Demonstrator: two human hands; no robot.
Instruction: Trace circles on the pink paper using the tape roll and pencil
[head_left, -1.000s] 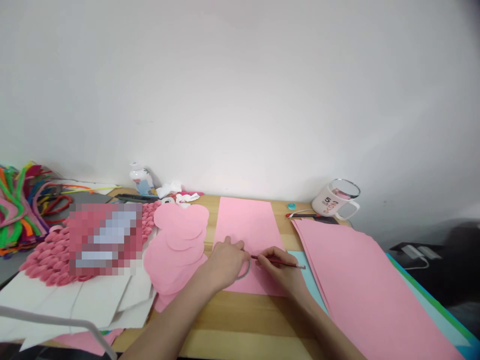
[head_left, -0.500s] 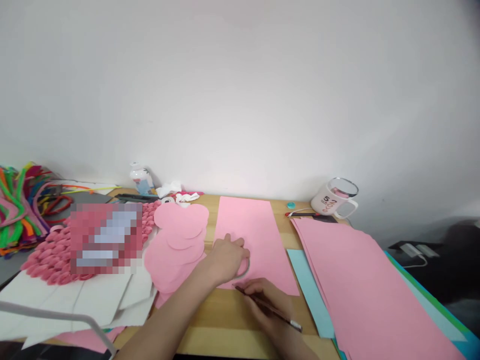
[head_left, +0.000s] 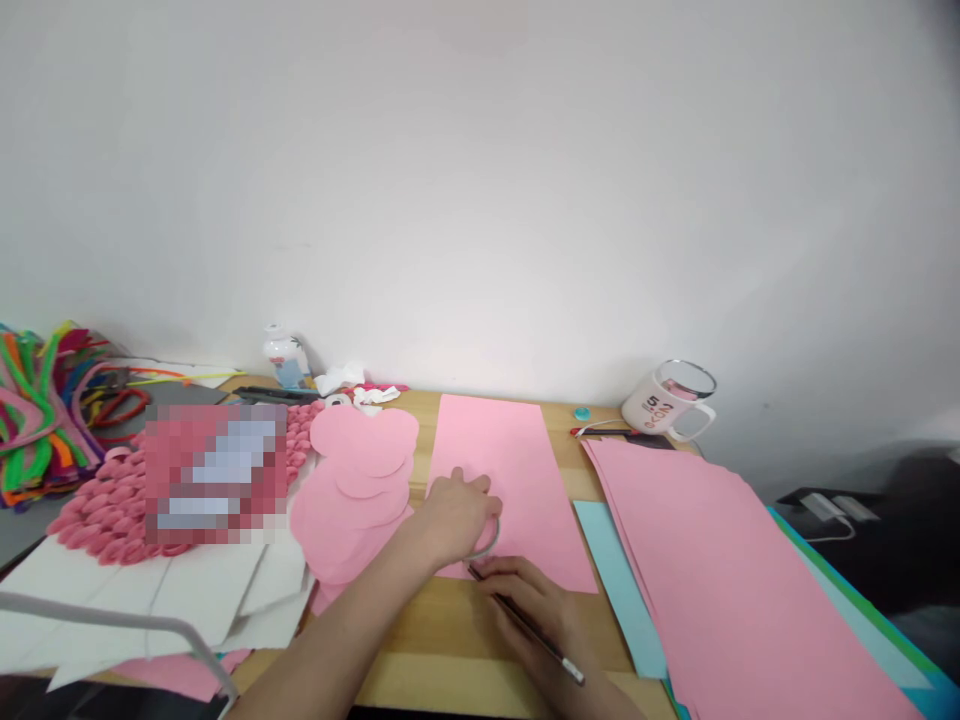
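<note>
A sheet of pink paper (head_left: 510,450) lies on the wooden table. My left hand (head_left: 461,515) rests on its lower left part, fingers spread and pressing down. Beside that hand a grey curved line (head_left: 493,545) shows on the pink; whether it is drawn or the edge of a piece under the palm, I cannot tell. My right hand (head_left: 529,605) is closed around a dark pencil (head_left: 536,632) with a pale end, its tip at the sheet's lower edge near the curve. Left of the sheet, rounded pink paper cutouts (head_left: 352,510) overlap in a pile.
To the right lie a stack of pink sheets (head_left: 735,560) and a light blue sheet (head_left: 619,590). A white mug (head_left: 664,400) and a white bottle (head_left: 286,355) stand by the wall. At left are colourful pipe cleaners (head_left: 37,420), a pink knitted piece (head_left: 97,510) and white sheets (head_left: 180,600).
My right hand has shifted slightly, bringing the pencil tip up closer to the grey curve and turning the pencil steeper. My left hand stays in place on the sheet.
</note>
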